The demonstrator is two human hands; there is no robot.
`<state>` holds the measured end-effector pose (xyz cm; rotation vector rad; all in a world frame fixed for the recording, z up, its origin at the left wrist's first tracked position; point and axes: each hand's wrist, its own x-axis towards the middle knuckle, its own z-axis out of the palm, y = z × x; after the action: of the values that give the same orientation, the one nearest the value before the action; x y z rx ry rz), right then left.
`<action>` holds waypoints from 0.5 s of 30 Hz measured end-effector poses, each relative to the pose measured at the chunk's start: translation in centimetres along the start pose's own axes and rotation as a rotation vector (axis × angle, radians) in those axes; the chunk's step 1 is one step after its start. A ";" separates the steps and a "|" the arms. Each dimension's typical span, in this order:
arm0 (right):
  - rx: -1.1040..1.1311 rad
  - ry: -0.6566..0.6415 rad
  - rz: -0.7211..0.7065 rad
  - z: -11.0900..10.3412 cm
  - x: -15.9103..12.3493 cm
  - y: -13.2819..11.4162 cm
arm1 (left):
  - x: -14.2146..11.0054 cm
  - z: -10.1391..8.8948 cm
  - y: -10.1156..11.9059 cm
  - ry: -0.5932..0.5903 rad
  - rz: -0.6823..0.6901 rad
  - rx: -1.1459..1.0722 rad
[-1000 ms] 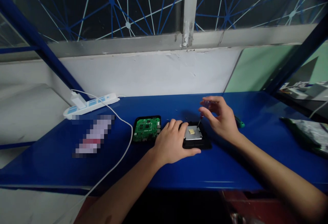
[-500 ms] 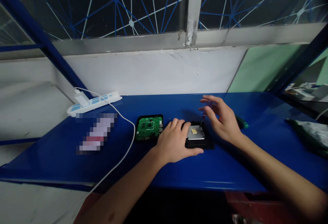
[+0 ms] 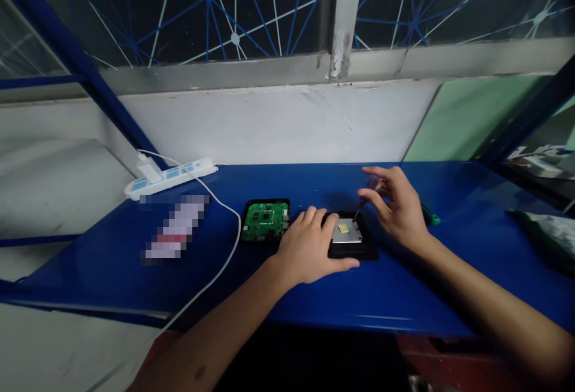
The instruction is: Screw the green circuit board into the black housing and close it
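Observation:
A black plastic cover point(image 3: 359, 251) lies on the blue table, with a silver metal plate point(image 3: 353, 236) and a small pale yellow pad point(image 3: 344, 228) on it. My left hand point(image 3: 308, 247) grips the cover from its left side, thumb along the near edge and fingers over the far part. Between the thumb and fingers of my right hand point(image 3: 399, 209) is a screwdriver point(image 3: 356, 215); its tip meets the plate's far right corner. Beside my left hand, a green circuit board point(image 3: 265, 218) sits in a black case. The screwdriver's handle is mostly hidden.
A white power strip point(image 3: 173, 178) with a plug and white cable point(image 3: 231, 251) stands at the back left. Near it lies a pixelated flat object point(image 3: 177, 230). A green-ended tool point(image 3: 432, 218) is behind my right wrist. Tiny screw-like bits lie behind the cover. A bag point(image 3: 548, 236) rests far right.
The camera view has shifted slightly, moving the scene rightward. My right fingers have changed pose a little around the screwdriver, whose tip stays at the same corner. My left hand keeps its hold.

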<state>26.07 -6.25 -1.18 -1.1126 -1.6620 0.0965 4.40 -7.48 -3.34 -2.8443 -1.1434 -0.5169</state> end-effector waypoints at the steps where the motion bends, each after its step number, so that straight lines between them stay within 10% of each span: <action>1: -0.003 0.011 0.004 0.0 0.0 0.0 | 0.0 0.0 0.0 -0.001 -0.002 0.000; 15: 0.045 -0.003 -0.001 -0.1 0.1 -0.4 | -0.1 -0.1 0.2 0.024 0.013 -0.001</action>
<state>25.93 -6.44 -0.84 -1.0783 -1.6549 0.1341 4.46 -7.71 -3.23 -2.8370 -1.1200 -0.5491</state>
